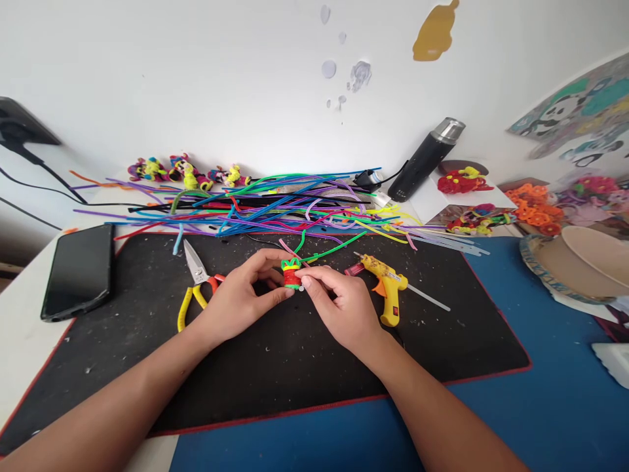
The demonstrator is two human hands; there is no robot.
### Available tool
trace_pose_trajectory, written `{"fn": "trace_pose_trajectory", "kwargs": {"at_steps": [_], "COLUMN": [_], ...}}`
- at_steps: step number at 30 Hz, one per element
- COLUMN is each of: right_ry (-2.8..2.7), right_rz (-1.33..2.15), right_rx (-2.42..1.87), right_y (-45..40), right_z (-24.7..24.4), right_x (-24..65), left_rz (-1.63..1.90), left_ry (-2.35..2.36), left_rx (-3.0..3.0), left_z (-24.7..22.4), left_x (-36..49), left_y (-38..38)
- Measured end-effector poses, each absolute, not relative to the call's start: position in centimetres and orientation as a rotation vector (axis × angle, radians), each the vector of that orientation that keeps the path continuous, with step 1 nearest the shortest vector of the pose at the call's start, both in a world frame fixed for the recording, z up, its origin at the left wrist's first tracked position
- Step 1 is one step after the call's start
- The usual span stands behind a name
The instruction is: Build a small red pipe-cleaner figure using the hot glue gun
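Observation:
Between my two hands, above the black mat (275,380), is a small pipe-cleaner figure (291,276) with a red body, a yellow band and green loops on top. My left hand (246,292) is closed on its left side, thumb below and fingers behind. My right hand (339,305) pinches at its right side; a small pale round bit shows by the thumb tip, and I cannot tell what it is. Scissors (197,275) with yellow and orange handles lie beside my left hand. A yellow glue gun (390,288) with a glue stick lies right of my right hand.
Many coloured pipe cleaners (255,210) lie along the wall. Finished pipe-cleaner figures (184,172) are behind them. A phone (78,272) lies at left; a black thermos (425,160) leans at the back right. Orange pipe-cleaner pieces (533,206) and a round bowl (565,269) are at right.

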State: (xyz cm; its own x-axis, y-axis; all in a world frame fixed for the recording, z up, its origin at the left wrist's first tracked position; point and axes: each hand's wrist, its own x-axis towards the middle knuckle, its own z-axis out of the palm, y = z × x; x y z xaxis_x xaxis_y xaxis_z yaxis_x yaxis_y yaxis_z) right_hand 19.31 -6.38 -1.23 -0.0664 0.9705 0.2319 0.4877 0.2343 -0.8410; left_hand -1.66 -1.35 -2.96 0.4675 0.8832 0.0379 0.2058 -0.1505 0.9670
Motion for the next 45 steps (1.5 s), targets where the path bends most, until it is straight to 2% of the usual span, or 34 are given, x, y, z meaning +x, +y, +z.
{"fn": "trace_pose_trajectory", "kwargs": {"at_steps": [45], "right_ry": [-1.619], "right_rz": [0.718], "right_rx": [-1.405], "right_y": [-6.37], "right_z": [-1.11], "right_x": [19.38], "left_rz": [0.829], "left_ry": [0.959], "left_rx": [1.619], "left_z": [-2.52], "left_x": [-1.28], "left_y": [-1.35]}}
